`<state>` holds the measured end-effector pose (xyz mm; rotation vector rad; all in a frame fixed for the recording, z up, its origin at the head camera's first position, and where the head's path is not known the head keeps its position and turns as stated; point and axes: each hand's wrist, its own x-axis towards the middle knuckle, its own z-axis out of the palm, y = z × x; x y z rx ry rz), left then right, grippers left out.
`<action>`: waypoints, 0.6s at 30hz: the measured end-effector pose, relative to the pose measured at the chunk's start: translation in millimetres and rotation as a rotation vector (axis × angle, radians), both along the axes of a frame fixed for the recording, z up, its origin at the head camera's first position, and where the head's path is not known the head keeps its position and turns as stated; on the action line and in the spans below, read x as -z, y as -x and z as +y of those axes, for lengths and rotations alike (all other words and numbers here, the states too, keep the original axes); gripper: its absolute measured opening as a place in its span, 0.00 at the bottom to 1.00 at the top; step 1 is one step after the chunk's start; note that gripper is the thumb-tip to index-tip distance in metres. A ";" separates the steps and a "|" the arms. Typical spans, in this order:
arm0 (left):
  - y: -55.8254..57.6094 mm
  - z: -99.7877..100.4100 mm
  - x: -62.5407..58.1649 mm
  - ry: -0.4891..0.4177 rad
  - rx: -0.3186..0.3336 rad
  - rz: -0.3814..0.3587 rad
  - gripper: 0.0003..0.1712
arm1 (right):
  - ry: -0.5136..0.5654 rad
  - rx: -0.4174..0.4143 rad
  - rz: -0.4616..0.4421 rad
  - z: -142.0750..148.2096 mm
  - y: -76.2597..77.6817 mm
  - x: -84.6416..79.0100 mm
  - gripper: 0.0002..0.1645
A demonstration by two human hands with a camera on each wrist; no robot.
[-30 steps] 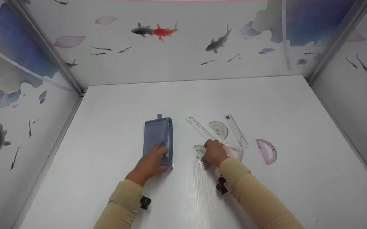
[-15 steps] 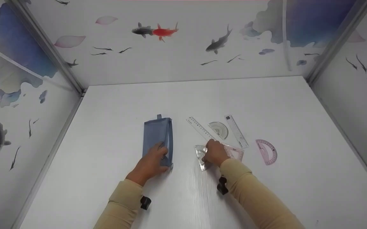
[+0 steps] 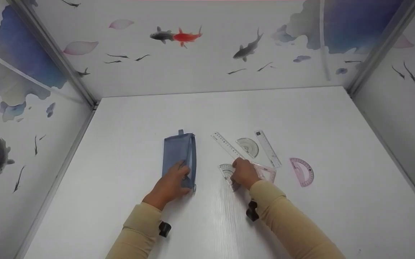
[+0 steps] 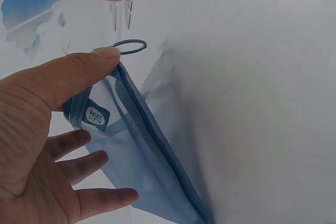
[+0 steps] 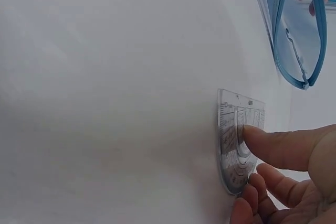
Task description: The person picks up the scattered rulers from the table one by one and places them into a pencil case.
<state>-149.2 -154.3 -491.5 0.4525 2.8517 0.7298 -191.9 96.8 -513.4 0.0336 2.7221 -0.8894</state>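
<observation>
A blue mesh pencil pouch (image 3: 175, 154) lies at the middle left of the white table. My left hand (image 3: 171, 185) holds its near end; in the left wrist view the thumb presses by the zipper loop (image 4: 132, 46), and other fingers spread at the mesh. A clear protractor (image 3: 226, 173) is pinched in my right hand (image 3: 245, 173); the right wrist view has my thumb on its face and fingers along its edge. Beyond that hand are a clear ruler (image 3: 225, 144), a second clear protractor (image 3: 247, 146) and another ruler (image 3: 267, 148). A pink set square (image 3: 270, 174) is partly hidden by the hand.
A pink protractor (image 3: 309, 173) lies farther right. Walls with painted fish close in the white table (image 3: 139, 118) at the back and both sides. Each wrist carries a small black device (image 3: 252, 211).
The clear protractor in my right hand shifts and tilts slightly. My left hand and the pouch stay almost still.
</observation>
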 end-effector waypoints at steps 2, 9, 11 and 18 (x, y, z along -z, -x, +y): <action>-0.1 -0.1 -0.4 -0.001 -0.001 0.000 0.24 | 0.007 0.003 0.006 0.4 -0.8 -0.5 0.28; -1.0 0.2 -1.3 -0.006 -0.004 -0.003 0.24 | 0.047 0.058 -0.020 -2.0 -2.4 -0.4 0.38; -1.3 0.4 -1.1 -0.010 -0.001 0.000 0.24 | 0.054 0.078 -0.026 -3.2 -2.7 0.4 0.39; -1.7 0.3 -1.5 -0.039 0.019 0.035 0.24 | -0.016 0.044 0.045 -4.6 -4.1 2.9 0.39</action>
